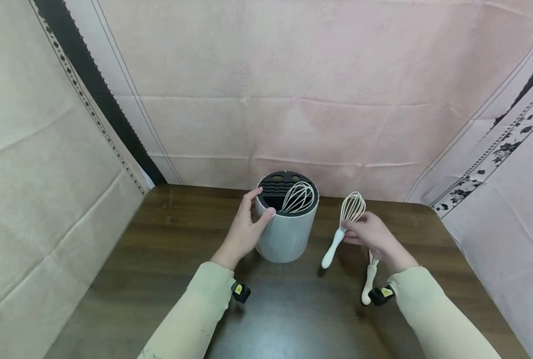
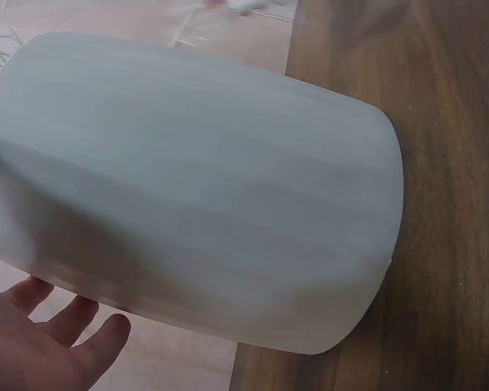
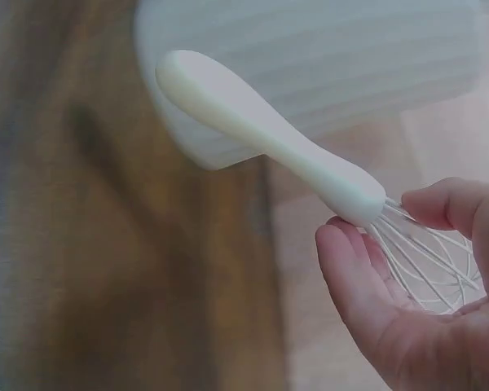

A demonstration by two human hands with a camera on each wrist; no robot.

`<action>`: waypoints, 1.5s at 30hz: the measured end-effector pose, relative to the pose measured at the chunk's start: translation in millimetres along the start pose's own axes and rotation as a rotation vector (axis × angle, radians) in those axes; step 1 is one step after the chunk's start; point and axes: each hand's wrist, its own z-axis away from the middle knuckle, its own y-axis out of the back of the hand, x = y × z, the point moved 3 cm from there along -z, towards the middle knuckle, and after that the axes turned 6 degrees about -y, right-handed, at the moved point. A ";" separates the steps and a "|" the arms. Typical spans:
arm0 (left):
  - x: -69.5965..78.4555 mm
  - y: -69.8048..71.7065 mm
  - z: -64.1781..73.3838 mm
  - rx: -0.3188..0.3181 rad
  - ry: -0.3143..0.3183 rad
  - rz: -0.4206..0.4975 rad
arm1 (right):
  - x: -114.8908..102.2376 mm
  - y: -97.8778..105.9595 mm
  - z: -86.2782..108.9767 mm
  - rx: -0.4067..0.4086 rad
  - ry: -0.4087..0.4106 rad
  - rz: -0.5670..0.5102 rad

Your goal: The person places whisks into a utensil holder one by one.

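Note:
A pale grey utensil holder (image 1: 286, 234) with a black slotted top stands on the table. One whisk (image 1: 298, 197) sits in its large opening, wire end up. My left hand (image 1: 245, 227) grips the holder at its left side, thumb at the front of the rim and index finger at the left edge. Its other fingertips show along the wall in the left wrist view. My right hand (image 1: 368, 233) pinches a second white whisk (image 3: 261, 130) where the wires meet the handle, wires up and handle slanting down to the left. Under the right wrist lies another whisk (image 1: 370, 281), its wires partly hidden.
The dark wooden table (image 1: 293, 319) extends under everything. Behind it hangs a pale pinkish cloth (image 1: 293, 99), with more cloth at the left and right sides. The holder stands near the table's back edge.

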 end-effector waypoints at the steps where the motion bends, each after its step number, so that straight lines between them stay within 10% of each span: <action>1: 0.3 -0.3 -0.3 0.001 -0.003 -0.001 | -6.8 2.3 4.4 0.003 0.031 -0.006; 15: -2.9 -0.8 -0.4 0.008 0.004 -0.001 | -76.0 17.5 44.7 0.181 0.447 -0.236; 21: -2.2 -0.8 -1.3 0.006 0.001 -0.004 | -97.0 16.5 57.4 0.289 0.546 -0.328; 45: -2.6 -1.8 -1.7 0.005 0.007 0.011 | -149.6 -33.6 79.5 0.306 0.867 -0.695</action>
